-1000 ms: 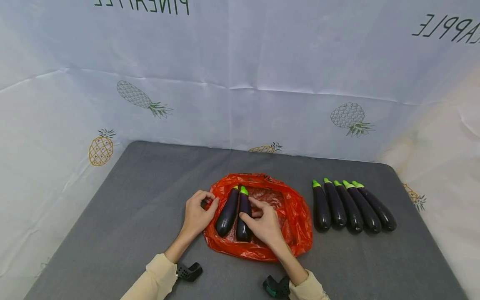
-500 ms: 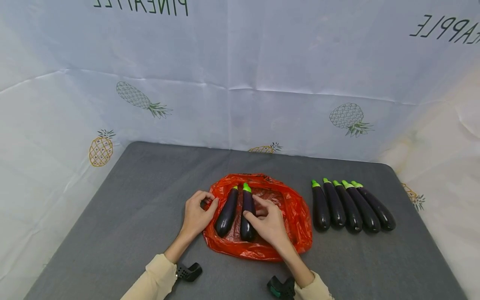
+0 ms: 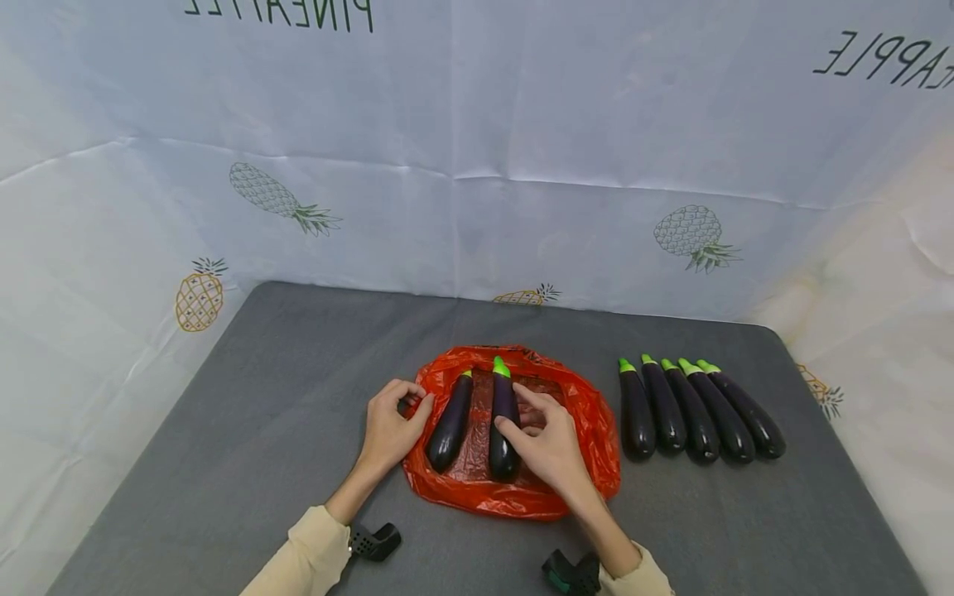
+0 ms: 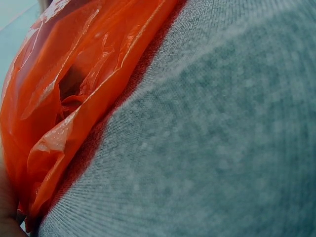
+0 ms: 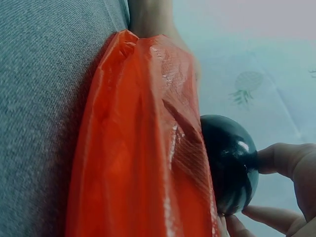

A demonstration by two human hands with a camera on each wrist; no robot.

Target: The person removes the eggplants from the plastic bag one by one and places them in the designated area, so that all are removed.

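My left hand (image 3: pixel 393 420) pinches the left rim of a red plastic bag (image 3: pixel 598 439), which lies spread open on the grey table. In the left wrist view the bag's crinkled edge (image 4: pixel 106 74) gathers toward the fingers (image 4: pixel 7 197). With thumb and fingers my right hand (image 3: pixel 553 440) grips a dark purple eggplant (image 3: pixel 503 426) by its sides, over the bag, green stem end pointing away. The right wrist view shows this eggplant's round end (image 5: pixel 229 160) above the bag's wall. Another eggplant (image 3: pixel 450 429) lies inside the bag, left of the held one.
To the right of the bag, several eggplants (image 3: pixel 701 414) lie side by side on the grey table (image 3: pixel 335 339), stems away. A white cloth (image 3: pixel 417 232) with pineapple prints hangs behind the table. Black devices (image 3: pixel 376 542) are worn at both wrists.
The right hand has shifted right with the eggplant, and the gap between the two eggplants over the bag has widened. The left hand stays at the bag's rim.
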